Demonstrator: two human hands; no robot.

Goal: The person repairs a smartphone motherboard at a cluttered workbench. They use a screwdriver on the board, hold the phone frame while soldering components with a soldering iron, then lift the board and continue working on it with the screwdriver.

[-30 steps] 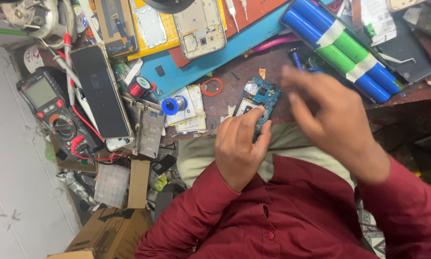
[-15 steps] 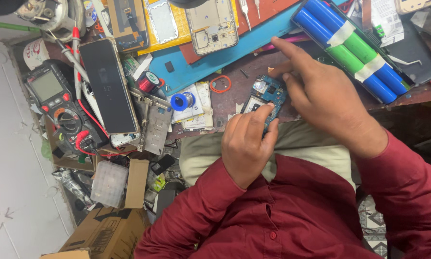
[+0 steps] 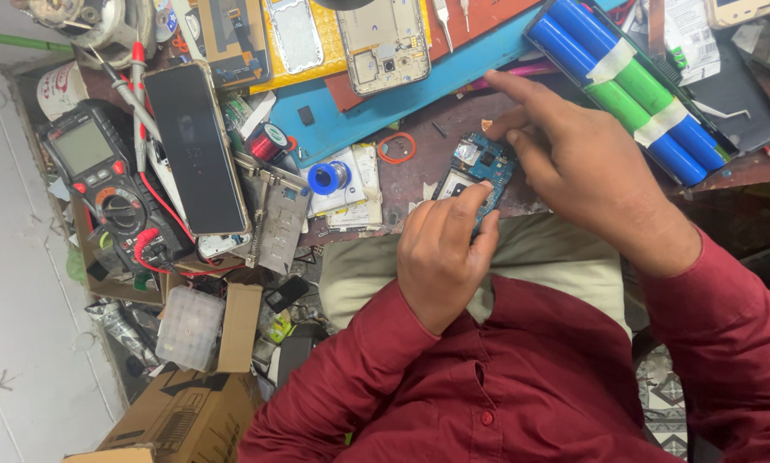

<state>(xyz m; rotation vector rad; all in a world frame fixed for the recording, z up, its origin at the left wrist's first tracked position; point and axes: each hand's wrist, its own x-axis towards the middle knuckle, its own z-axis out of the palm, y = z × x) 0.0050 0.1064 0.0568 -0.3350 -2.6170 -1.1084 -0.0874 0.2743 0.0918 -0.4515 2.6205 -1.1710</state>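
Note:
A small blue circuit board lies at the near edge of the cluttered bench. My left hand pinches its near end between thumb and fingers. My right hand rests over the board's right side, fingers curled onto its far edge and the index finger stretched out to the left above it. Part of the board is hidden under both hands.
A pack of blue and green cylindrical cells lies right of my right hand. A dark phone, a multimeter, a blue solder spool, a red wire coil and an open phone shell sit left and beyond. A cardboard box stands below.
My right hand has shifted from lying over the board to its right side, with the index finger now stretched out. My left hand keeps its pinch on the board.

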